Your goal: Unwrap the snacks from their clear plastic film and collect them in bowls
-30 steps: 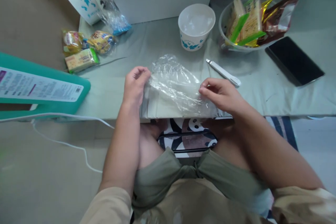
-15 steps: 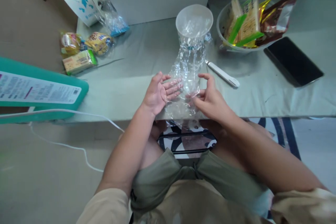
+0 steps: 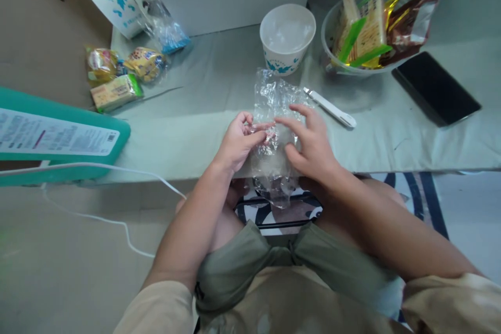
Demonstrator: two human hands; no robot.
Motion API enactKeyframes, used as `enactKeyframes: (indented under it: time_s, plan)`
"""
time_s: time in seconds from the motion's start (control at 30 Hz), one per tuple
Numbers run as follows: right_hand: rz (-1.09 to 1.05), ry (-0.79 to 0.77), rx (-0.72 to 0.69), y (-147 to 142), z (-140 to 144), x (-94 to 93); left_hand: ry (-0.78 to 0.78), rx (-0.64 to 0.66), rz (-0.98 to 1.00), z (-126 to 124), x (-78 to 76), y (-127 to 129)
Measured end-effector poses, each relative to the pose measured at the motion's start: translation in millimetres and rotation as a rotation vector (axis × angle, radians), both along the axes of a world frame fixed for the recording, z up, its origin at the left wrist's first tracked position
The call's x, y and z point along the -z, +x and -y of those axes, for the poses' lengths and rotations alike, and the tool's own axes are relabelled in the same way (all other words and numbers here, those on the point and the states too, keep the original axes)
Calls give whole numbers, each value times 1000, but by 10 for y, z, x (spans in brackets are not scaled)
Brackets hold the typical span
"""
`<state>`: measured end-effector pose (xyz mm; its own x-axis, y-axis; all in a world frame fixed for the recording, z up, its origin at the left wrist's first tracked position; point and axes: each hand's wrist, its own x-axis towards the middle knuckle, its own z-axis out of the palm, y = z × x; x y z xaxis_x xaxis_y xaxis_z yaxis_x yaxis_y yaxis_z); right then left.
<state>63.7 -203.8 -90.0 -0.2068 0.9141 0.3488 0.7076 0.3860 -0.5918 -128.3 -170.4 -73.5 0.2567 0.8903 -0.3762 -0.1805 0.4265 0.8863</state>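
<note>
A crinkled sheet of clear plastic film [image 3: 272, 159] lies across the near table edge, its lower end hanging over the edge above my lap. My left hand [image 3: 237, 141] is at the film's left side, thumb laid over it and fingers partly behind it, gripping it. Over the film's right side is my right hand [image 3: 311, 141], its index finger stretched toward the left fingertips and its thumb apart. Just beyond the film stands a white paper cup [image 3: 284, 62] with blue leaf prints, upright. To the right of the film lies a white utility knife [image 3: 331, 108].
At the back right, a clear bowl [image 3: 326, 47] holds packaged snacks, with a black phone [image 3: 436, 88] beside it. Wrapped snacks [image 3: 117, 93] and a leaf-printed paper [image 3: 113, 5] lie at left. A green container [image 3: 117, 130] and white cable [image 3: 144, 169] are nearer.
The film has come away from the cup and been drawn toward me, more of it hanging over the edge. My left hand has turned and closed on it; my right index finger has stretched leftward.
</note>
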Motion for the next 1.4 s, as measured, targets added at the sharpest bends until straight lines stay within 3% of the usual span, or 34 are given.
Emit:
enactKeyframes:
  time_s: [0.13, 0.27, 0.33, 0.47, 0.63, 0.73, 0.87, 1.1, 1.23, 1.4]
  plan:
    - [-271, -166, 142, 129, -56, 7, 55, -55, 105, 1, -46, -75]
    - [-630, -625, -55, 103, -59, 25, 72, -89, 202, -8, -95, -205]
    - [-785, -719, -131, 42, -72, 29, 80, -132, 164, -44, -54, -266]
    - [-878, -614, -92, -43, -134, 15, 101, -240, -10, -128, 72, -381]
    - [-853, -518, -64, -39, -168, 30, 150, 3, -106, -72, 48, -427]
    - [-808, -484, -101, -8, -180, 52, 274, 101, -181, -25, 1, -388]
    - [-763, -419, -164, 35, -217, 59, 409, 137, -354, -30, 27, -356]
    - [-673, -404, -205, 23, -195, 72, 873, -14, -960, -28, 217, -366]
    - [-642, -404, -244, -9, -193, 106, 983, 14, -937, -69, 249, -379]
    - [-605, -298, -129, 52, -236, 127, 889, -54, -601, -68, 103, -372]
